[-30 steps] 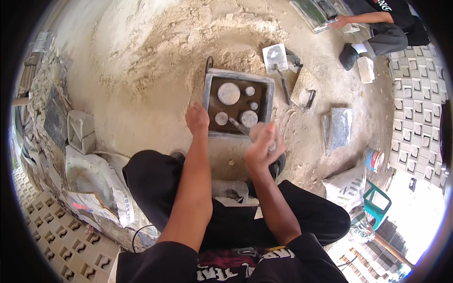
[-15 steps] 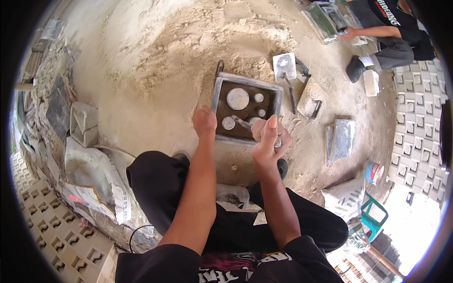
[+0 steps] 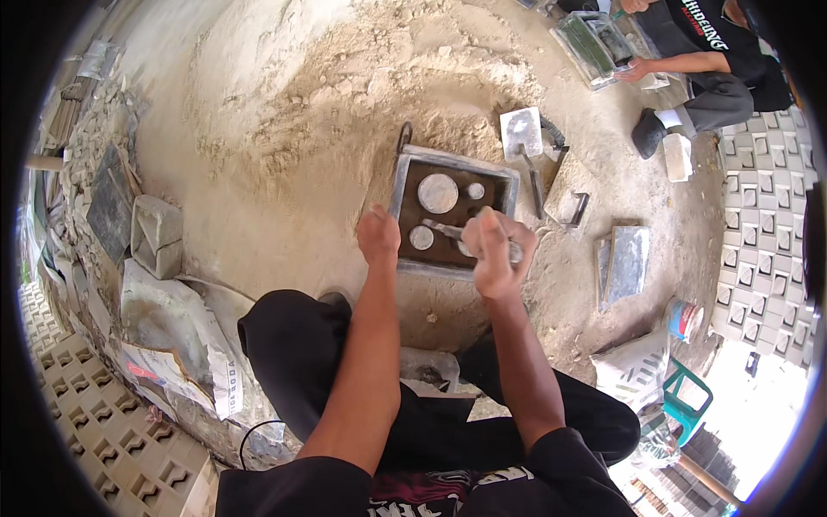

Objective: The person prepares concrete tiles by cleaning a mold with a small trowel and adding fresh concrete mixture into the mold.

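Observation:
A square grey mould (image 3: 457, 158) sits on the sandy ground in front of me, with dark, damp-looking material inside. Round pale discs of different sizes stand in it, the largest being a disc (image 3: 438, 193) near the far left corner. My left hand (image 3: 378, 234) is closed at the mould's left rim. Over the near right part, my right hand (image 3: 500, 247) grips a short grey stick-like tool (image 3: 444, 228), its end pointing left above the material. The right hand hides part of the mould and some discs.
Beyond the mould lies loose sand (image 3: 345, 95). To the right are a trowel (image 3: 522, 133), a plate with a handle (image 3: 568, 194) and flat slabs (image 3: 627, 258). A co-worker's hand (image 3: 635, 70) touches another mould (image 3: 586, 47). Patterned blocks (image 3: 767, 233) are stacked at far right.
My right hand has shifted slightly with the tool, whose end now lies flatter and lower in view. The left hand stays at the rim. The co-worker's other hand has come into view.

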### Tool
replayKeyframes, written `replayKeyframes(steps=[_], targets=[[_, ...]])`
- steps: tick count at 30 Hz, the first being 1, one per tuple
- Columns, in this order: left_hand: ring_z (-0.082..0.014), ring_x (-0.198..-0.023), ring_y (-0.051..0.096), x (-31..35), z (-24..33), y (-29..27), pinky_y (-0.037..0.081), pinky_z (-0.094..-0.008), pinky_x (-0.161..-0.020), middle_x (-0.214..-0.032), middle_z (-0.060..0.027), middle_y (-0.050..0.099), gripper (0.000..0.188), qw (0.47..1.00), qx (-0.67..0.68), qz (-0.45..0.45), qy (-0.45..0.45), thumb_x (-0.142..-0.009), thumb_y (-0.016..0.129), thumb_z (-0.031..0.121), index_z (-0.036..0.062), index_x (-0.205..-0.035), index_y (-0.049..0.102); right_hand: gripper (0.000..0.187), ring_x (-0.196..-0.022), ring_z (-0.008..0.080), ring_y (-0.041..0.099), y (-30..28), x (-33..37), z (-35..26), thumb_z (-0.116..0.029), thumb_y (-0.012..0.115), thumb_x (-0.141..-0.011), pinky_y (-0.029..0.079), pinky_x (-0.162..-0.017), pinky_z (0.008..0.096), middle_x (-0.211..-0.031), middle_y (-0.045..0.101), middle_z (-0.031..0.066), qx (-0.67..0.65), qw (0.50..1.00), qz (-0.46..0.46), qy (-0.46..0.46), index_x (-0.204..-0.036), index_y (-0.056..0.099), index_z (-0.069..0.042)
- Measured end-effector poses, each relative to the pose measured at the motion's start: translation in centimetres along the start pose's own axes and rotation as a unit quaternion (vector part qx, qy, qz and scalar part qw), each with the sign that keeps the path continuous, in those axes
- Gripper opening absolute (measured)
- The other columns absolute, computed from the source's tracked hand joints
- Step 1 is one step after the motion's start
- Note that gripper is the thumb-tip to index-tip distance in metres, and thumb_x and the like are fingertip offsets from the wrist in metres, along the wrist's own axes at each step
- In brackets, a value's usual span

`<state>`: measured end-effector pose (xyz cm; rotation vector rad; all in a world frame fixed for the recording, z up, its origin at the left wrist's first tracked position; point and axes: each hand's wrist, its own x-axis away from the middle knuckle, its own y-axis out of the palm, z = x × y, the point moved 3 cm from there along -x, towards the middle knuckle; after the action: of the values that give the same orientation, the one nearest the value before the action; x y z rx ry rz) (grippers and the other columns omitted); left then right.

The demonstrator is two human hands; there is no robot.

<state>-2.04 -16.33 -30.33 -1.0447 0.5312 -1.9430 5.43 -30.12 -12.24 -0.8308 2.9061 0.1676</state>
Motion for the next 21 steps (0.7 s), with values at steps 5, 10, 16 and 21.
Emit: replayKeyframes(steps=[5,10,16,21], targets=[[-0.0492,-0.100,0.058,0.2,0.5,0.0,0.044,-0.0530,-0.090,-0.100,-0.0338,0.062,0.059,1.000,0.006,-0.023,-0.001,-0.096,0.030,0.036,-0.0116,-0.095,0.064,0.035,-0.048,0.0051,0.033,-0.8,-1.7,0.4,-0.007,0.053,-0.090,0.024,-0.043,0.0291,-0.049,0.041,-0.0007,0.065,0.997,-0.035,0.017,-0.057,0.045,0.000],[-0.0489,-0.100,0.058,-0.2,0.0,0.4,0.043,-0.0527,-0.092,-0.100,-0.0343,0.062,0.060,1.000,-0.002,-0.019,-0.006,-0.096,0.030,0.037,-0.0125,-0.095,0.064,0.034,-0.050,0.0072,0.039,-1.9,-1.9,-0.3,-0.008,0.057,-0.089,0.030,-0.045,0.0295,-0.050,0.043,-0.0003,0.143,0.978,-0.152,-0.021,-0.057,0.048,-0.001],[-0.0484,-0.101,0.058,0.3,0.1,-0.1,0.044,-0.0524,-0.092,-0.102,-0.0344,0.061,0.061,1.000,-0.014,-0.013,0.003,-0.096,0.029,0.038,-0.0133,-0.097,0.063,0.020,-0.057,0.0057,0.042,-5.4,-3.2,1.4,-0.009,0.061,-0.091,0.034,-0.050,0.0253,-0.062,0.050,0.0011,-0.015,0.981,-0.192,-0.037,-0.074,0.054,-0.002],[-0.0483,-0.102,0.058,0.7,0.5,-0.2,0.044,-0.0522,-0.092,-0.103,-0.0339,0.061,0.064,0.999,-0.026,-0.025,-0.004,-0.097,0.027,0.040,-0.0121,-0.098,0.064,0.042,-0.052,0.0053,0.032,-4.2,-3.1,1.1,-0.020,0.057,-0.093,0.024,-0.046,0.0270,-0.052,0.037,-0.0031,-0.020,0.998,0.012,0.057,-0.057,0.043,-0.005]])
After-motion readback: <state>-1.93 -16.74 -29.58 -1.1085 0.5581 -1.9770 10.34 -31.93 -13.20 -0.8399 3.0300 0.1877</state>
